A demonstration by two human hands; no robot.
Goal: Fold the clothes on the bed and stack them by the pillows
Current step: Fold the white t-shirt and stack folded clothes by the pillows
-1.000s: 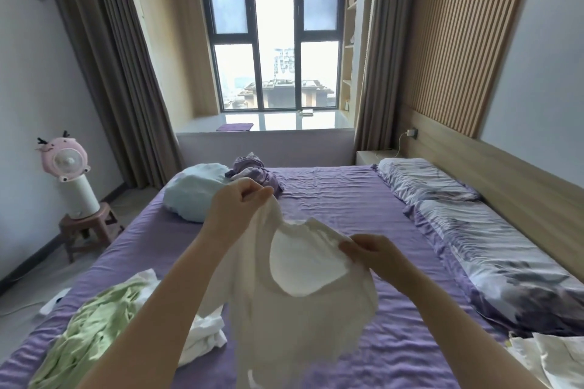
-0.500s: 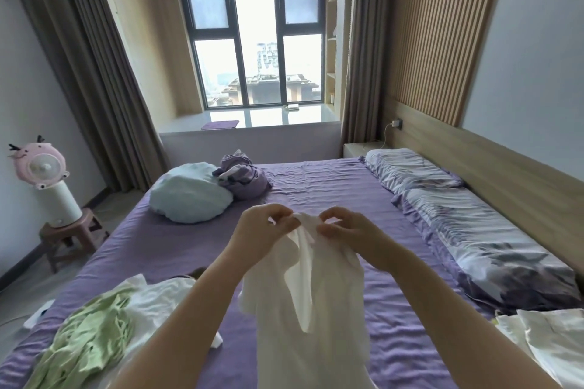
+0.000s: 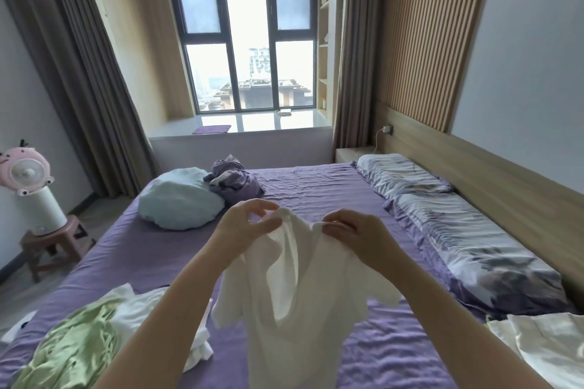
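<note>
A white shirt (image 3: 294, 303) hangs in the air over the purple bed (image 3: 319, 196). My left hand (image 3: 246, 224) pinches its top edge on the left, and my right hand (image 3: 354, 234) pinches the top edge on the right, a short gap between them. A loose heap of green and white clothes (image 3: 82, 338) lies at the bed's near left. A white folded garment (image 3: 550, 344) rests at the near right, beside the patterned pillows (image 3: 467, 246) that run along the headboard.
A pale blue bundle (image 3: 180, 202) and a crumpled purple cloth (image 3: 234, 180) lie at the far left of the bed. A pink fan (image 3: 28, 174) stands on a small stool (image 3: 53, 240) on the floor to the left. A window ledge lies beyond the bed.
My hands came together from a wide hold on the shirt's neck opening, then moved slightly apart along its top edge. The shirt now hangs narrower and longer.
</note>
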